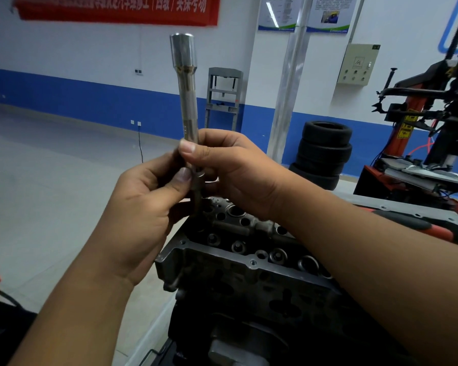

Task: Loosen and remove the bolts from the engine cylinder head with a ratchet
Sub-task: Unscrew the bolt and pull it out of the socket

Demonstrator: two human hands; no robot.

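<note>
1. Above the cylinder head (249, 262), chest-high: both hands hold one long metal assembly upright, an extension bar (188, 107) with a socket (183, 51) on its top end.
2. Right hand (233, 167): thumb and fingers pinch the bar low down, just under the knurled section.
3. Left hand (140, 196): thumb and curled fingers grip the part below that. It looks like a bolt (198, 188), collar just above the thumb, shank running down behind the fingers. Can't confirm; fingers cover most of it.
4. Cylinder head sits on the stand below the hands, open bores and valve pockets facing up. Can't tell from here which bolt holes are already empty.
5. Ratchet (421, 225): red-and-black handle lies on the bench behind the right forearm, untouched by either hand.
6. Step, my read: pulling a loosened bolt free of the bar, or separating the joint.
7. Next: straight axial pull, no twist. Left keeps the lower piece, put it aside, then refit the ratchet for the next bolt.
8. Risk: dropping the part into an open bore.
</note>
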